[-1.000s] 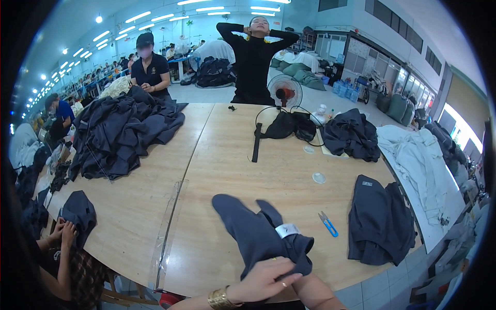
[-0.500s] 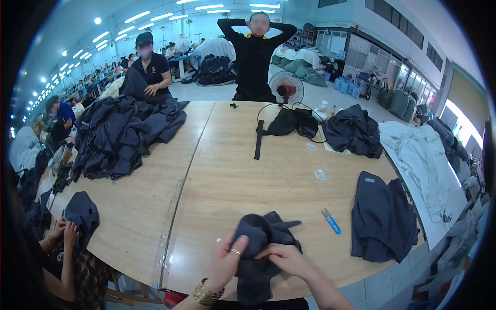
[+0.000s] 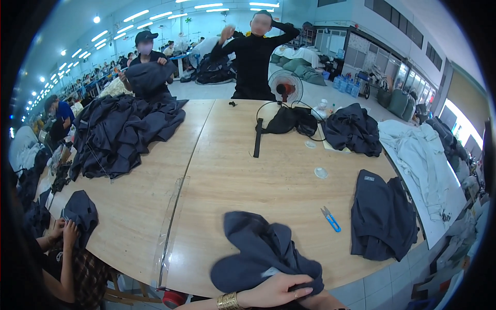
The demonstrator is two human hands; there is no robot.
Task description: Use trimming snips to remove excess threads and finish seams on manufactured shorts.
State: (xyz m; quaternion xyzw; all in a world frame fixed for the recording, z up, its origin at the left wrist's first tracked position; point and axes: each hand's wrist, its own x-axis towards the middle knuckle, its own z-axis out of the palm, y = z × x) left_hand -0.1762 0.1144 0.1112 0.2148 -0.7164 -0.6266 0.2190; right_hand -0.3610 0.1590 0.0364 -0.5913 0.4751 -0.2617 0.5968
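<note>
Lengthwise, the dark garment point(image 3: 263, 253) runs toward the table's far-left, left hand point(image 3: 274, 292) gripping its near end.

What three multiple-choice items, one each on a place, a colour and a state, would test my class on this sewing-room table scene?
1. Where do the thread snips lie?
A. On the table, right of the dark garment
B. On the floor
C. On the garment pile

2. What colour are the snips' handles?
A. Red
B. Blue
C. Yellow

3. How is the left hand placed?
A. Raised in the air
B. Gripping the snips
C. Resting on the dark garment

Answers: 1 A, they lie on bare wood beside the garment; 2 B, the handles are blue; 3 C, the fingers lie across the fabric's near edge.
</note>
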